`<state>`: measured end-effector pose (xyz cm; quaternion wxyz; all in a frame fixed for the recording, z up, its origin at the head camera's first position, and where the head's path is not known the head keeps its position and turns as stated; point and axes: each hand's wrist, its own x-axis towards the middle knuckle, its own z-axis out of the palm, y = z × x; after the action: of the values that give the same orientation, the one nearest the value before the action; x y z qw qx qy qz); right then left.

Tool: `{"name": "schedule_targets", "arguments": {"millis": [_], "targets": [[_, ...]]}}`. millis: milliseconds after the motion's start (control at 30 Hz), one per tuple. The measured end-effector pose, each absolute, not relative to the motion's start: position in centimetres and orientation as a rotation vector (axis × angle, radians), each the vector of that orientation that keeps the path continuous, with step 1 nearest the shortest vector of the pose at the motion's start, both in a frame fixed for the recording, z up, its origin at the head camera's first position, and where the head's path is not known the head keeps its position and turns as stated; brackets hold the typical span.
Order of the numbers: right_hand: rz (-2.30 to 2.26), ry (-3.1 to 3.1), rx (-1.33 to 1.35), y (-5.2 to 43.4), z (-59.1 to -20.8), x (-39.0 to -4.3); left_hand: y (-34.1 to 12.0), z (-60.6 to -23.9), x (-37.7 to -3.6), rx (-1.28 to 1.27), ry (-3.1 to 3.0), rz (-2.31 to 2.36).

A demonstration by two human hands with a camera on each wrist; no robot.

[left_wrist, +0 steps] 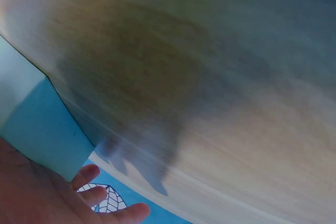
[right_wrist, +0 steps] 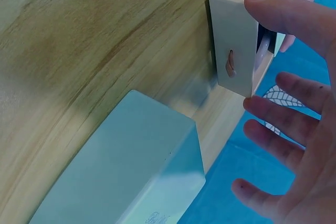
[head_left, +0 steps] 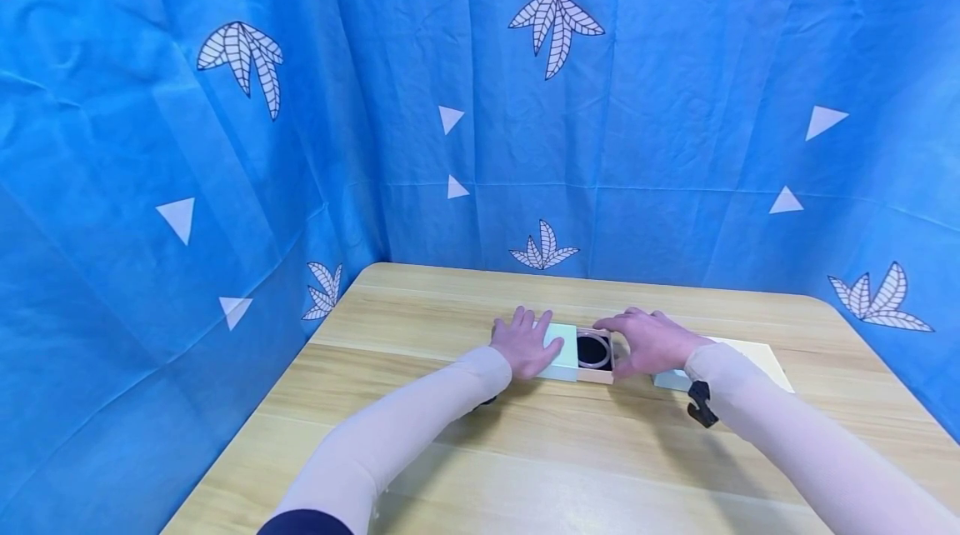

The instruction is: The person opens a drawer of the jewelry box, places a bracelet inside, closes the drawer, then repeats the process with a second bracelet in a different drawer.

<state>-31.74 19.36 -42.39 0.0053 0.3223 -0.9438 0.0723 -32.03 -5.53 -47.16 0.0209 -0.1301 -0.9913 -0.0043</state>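
Pale-green sleeve box with its beige drawer [head_left: 596, 352] slid half out is resting mid-table; my open left hand [head_left: 525, 343] is pressing the sleeve [head_left: 561, 352], my open right hand [head_left: 648, 341] is cupping the drawer's end.

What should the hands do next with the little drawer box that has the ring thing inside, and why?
Probably keep the left hand flat on the pale green sleeve while the right hand eases the beige drawer further out. The drawer is only partly open, and the dark ring inside is half uncovered.

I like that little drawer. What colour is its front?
The drawer's front is pale beige, seen best in the right wrist view.
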Motion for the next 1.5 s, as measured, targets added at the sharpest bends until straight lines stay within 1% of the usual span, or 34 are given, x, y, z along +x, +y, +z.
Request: {"name": "schedule_targets", "arguments": {"millis": [1000,1500], "targets": [[0.261,-2.938,1.009,18.3,-42.9,-32.3,-5.7,-46.8,-31.7,-0.425,-3.073,0.008],[0.248,-2.956,0.999,17.7,-42.8,-32.3,-5.6,-47.0,-32.2,-0.419,-3.086,0.001]]}}
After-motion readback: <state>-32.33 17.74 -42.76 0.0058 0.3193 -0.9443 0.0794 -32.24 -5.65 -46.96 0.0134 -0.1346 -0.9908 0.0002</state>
